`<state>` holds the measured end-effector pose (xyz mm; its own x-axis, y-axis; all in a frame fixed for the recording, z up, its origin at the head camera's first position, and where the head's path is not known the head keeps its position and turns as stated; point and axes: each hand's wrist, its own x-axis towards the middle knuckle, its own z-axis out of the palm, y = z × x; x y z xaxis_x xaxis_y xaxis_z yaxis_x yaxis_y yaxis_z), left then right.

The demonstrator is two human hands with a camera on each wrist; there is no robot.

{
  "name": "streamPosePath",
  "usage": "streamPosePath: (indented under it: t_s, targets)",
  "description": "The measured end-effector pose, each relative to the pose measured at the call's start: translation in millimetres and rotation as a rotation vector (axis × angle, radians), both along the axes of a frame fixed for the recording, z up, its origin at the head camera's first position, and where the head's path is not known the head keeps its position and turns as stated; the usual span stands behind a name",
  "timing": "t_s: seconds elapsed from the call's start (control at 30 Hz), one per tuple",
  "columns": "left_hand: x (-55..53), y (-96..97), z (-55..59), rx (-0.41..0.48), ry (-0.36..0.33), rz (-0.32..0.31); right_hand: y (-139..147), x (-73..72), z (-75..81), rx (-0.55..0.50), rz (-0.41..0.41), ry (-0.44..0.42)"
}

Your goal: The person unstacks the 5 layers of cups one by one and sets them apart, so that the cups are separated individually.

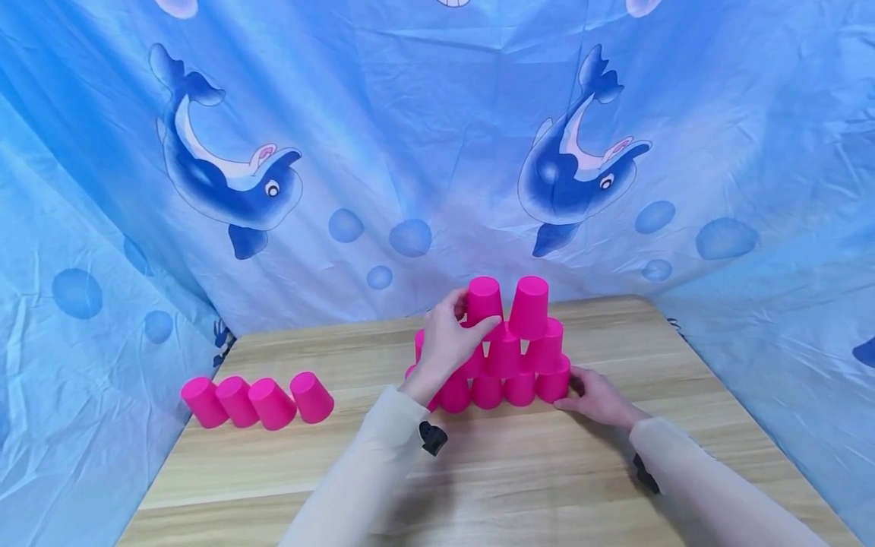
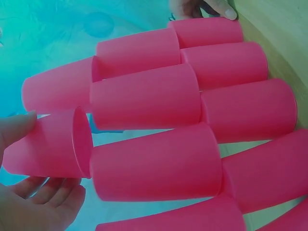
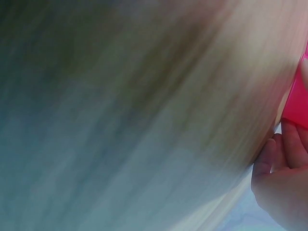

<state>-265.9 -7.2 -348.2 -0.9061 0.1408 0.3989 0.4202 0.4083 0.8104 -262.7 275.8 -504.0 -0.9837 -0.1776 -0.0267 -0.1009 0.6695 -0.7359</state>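
Pink cups stand upside down in a stacked wall, with a bottom row, a second row and two cups on the third row. My left hand (image 1: 447,338) grips the left third-row cup (image 1: 483,296), thumb on the near side and fingers on the far side. In the left wrist view that cup (image 2: 50,144) has its rim at the base of the row below. To its right stands the other third-row cup (image 1: 530,308). My right hand (image 1: 601,399) holds the rightmost bottom cup (image 1: 552,384) between thumb and fingers. My left forearm hides part of the wall's left end.
Several more pink cups (image 1: 239,403) stand upside down in a row on the left of the wooden table (image 1: 328,471). A blue dolphin-print curtain (image 1: 437,152) hangs behind the table and along both sides.
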Motion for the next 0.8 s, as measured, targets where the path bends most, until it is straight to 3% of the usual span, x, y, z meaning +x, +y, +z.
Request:
streamPosePath:
  t_s: [0.5,0.67,0.8]
  targets:
    - [21.6,-39.3,6.5,0.183,0.126,-0.069,-1,3.0,-2.7,0.007,-0.013,-0.009]
    - [33.2,-58.0,7.1,0.141,0.173,-0.045,-1,1.5,-2.9,0.016,-0.007,-0.001]
    - [43.9,-76.7,5.1,0.09,0.184,0.021,-1,0.4,-0.8,0.022,0.002,0.012]
